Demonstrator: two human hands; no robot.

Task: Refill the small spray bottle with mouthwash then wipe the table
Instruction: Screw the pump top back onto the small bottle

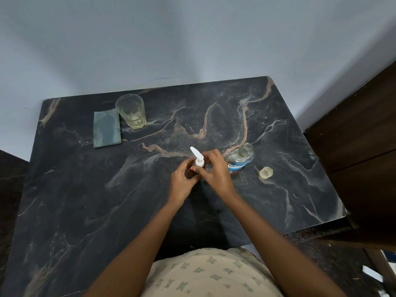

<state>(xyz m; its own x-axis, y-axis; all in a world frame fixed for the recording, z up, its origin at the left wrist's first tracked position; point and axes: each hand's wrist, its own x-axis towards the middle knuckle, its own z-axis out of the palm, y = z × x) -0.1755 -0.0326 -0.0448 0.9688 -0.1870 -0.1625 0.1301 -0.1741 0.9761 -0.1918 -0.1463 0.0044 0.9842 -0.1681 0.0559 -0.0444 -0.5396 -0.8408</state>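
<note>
A small spray bottle with a white pump head (198, 158) stands at the middle of the dark marble table (85, 200). My left hand (184, 181) grips its body from the left. My right hand (216, 170) holds the white top from the right, fingers curled around the collar. The bottle's body is mostly hidden by both hands. Just right of my right hand stands the clear mouthwash bottle (241, 157), uncapped, with a blue label. Its cap (266, 172) lies on the table to the right. A folded grey-green cloth (106, 128) lies at the back left.
A drinking glass (131, 111) with a little pale liquid stands beside the cloth at the back left. A pale wall runs behind the table. Dark wooden furniture (360, 146) stands close along the table's right side.
</note>
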